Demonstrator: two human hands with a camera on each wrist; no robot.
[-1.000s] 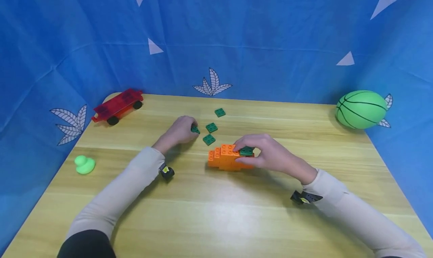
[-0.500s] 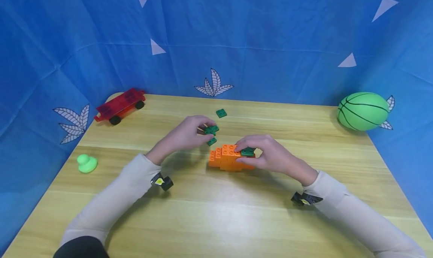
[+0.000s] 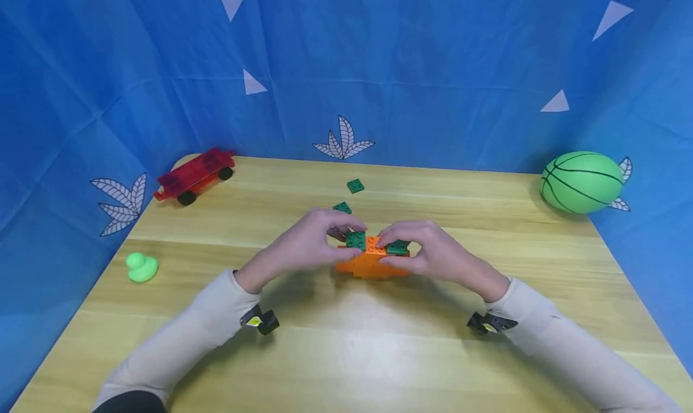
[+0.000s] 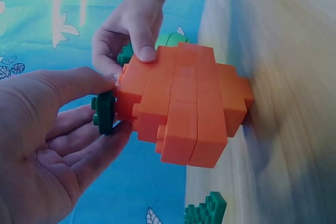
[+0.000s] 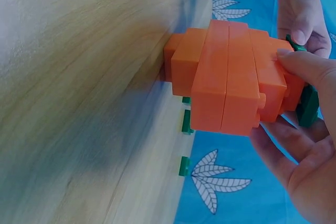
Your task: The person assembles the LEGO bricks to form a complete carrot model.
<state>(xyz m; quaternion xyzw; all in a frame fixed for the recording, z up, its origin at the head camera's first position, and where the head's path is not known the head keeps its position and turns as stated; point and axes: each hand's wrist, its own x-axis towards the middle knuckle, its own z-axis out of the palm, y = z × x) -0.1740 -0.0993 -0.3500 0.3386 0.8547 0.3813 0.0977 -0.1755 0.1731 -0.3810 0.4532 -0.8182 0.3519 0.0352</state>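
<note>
A stepped block of orange toy bricks (image 3: 373, 267) stands on the table between both hands. My left hand (image 3: 303, 244) pinches a small green studded brick (image 3: 355, 240) at the left end of the block's top. In the left wrist view that green brick (image 4: 106, 113) lies against or very close to the orange studs; whether it is pressed on, I cannot tell. My right hand (image 3: 441, 253) grips the block's upper right part, thumb (image 5: 299, 62) on the near side. Another green brick (image 3: 397, 247) sits on top, between the right thumb and fingers.
Loose green bricks (image 3: 355, 186) (image 3: 342, 207) lie behind the block, one partly hidden by the left hand. A red toy wagon (image 3: 197, 175) stands back left, a light-green duck-like toy (image 3: 142, 267) at left. A green ball (image 3: 582, 183) rests back right, before a blue curtain (image 3: 433, 58).
My left hand has carried its green brick from left of the loose ones rightward and nearer, onto or just above the orange block's top. The right hand has kept its grip in place.
</note>
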